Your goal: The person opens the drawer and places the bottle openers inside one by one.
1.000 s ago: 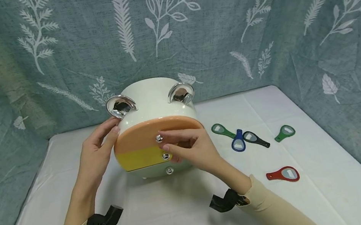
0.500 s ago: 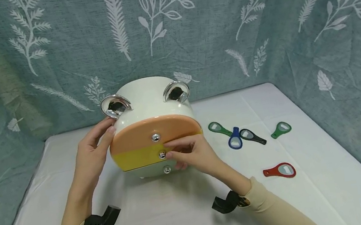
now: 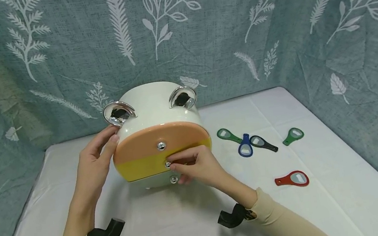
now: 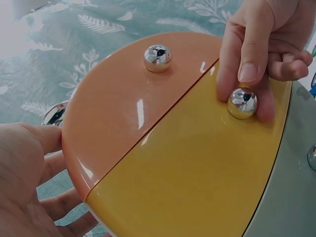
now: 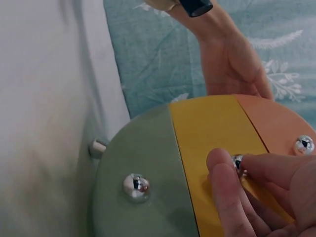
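White cabinet (image 3: pixel 156 108) near the back edge of the tabletop (image 3: pixel 176 232) | left hand (image 3: pixel 91 168): fingers extended against its side | right hand (image 3: pixel 199 165): fingers pinching the chrome knob (image 4: pixel 242 103) on the yellow drawer (image 4: pixel 182 158) | looks stiff, glossy, likely slippery; best held by knob, body braced

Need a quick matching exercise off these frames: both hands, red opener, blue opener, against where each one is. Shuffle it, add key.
1. left hand
2. right hand
3. red opener
4. blue opener

A. between a green opener and the black opener
B. touching the side of the white cabinet
C. lying alone, nearest the right sleeve
D. at the knob of the yellow drawer

Pairs: 1-B, 2-D, 3-C, 4-A
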A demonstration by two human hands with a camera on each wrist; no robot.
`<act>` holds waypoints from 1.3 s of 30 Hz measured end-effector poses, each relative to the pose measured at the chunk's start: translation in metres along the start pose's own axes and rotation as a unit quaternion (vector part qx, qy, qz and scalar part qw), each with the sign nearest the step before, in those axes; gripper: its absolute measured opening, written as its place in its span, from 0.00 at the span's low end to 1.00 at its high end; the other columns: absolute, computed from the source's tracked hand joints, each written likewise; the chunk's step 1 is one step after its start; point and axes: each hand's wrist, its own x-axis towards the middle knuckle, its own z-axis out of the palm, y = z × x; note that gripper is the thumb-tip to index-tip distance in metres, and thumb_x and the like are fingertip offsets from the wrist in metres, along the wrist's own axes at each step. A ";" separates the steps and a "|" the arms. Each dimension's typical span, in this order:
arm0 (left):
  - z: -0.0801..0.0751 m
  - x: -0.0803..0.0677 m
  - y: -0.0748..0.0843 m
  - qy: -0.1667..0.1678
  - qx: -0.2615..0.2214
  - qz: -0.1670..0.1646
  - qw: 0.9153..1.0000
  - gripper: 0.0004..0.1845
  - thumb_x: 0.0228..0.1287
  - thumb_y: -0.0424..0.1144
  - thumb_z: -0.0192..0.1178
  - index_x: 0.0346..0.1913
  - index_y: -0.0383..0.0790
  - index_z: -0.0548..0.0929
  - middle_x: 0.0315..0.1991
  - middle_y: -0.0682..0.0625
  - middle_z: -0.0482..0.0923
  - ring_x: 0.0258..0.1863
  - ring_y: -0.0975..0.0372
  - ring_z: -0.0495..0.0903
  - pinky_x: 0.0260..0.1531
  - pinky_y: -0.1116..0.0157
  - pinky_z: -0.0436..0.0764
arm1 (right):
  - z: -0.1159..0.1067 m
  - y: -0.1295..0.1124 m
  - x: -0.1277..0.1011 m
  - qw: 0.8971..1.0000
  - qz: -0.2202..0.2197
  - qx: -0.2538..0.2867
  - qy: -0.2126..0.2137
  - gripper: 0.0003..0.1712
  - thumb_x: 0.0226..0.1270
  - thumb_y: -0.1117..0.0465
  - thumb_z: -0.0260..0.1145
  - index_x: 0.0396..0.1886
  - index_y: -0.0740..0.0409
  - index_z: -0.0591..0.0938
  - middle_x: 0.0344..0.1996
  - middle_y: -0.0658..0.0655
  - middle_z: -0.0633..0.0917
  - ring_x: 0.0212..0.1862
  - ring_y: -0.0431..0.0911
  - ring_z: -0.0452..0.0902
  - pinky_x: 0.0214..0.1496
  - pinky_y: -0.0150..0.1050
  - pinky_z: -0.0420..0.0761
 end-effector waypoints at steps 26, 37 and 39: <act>0.000 -0.001 0.002 -0.002 -0.005 0.003 1.000 0.25 0.75 0.46 0.55 0.69 0.39 0.73 0.71 0.47 0.65 0.72 0.57 0.56 0.69 0.44 0.52 | 0.006 0.004 -0.001 1.000 -0.002 -0.002 0.026 0.13 0.61 0.69 0.73 0.46 0.65 0.88 0.30 0.65 0.87 0.20 0.62 0.81 0.21 0.43 0.83; -0.001 -0.002 0.002 -0.004 -0.007 0.004 1.000 0.25 0.75 0.45 0.55 0.69 0.39 0.73 0.71 0.46 0.64 0.72 0.57 0.56 0.69 0.44 0.53 | 0.009 0.005 -0.006 0.999 -0.022 -0.011 0.038 0.11 0.60 0.65 0.74 0.44 0.60 0.90 0.28 0.66 0.87 0.17 0.50 0.81 0.21 0.43 0.83; -0.001 -0.002 0.002 -0.004 -0.008 0.004 1.000 0.25 0.75 0.45 0.55 0.69 0.39 0.73 0.71 0.46 0.64 0.72 0.57 0.56 0.69 0.44 0.52 | 0.010 0.006 -0.007 0.999 -0.022 -0.012 0.040 0.11 0.60 0.65 0.74 0.44 0.60 0.90 0.27 0.66 0.87 0.17 0.50 0.81 0.21 0.44 0.83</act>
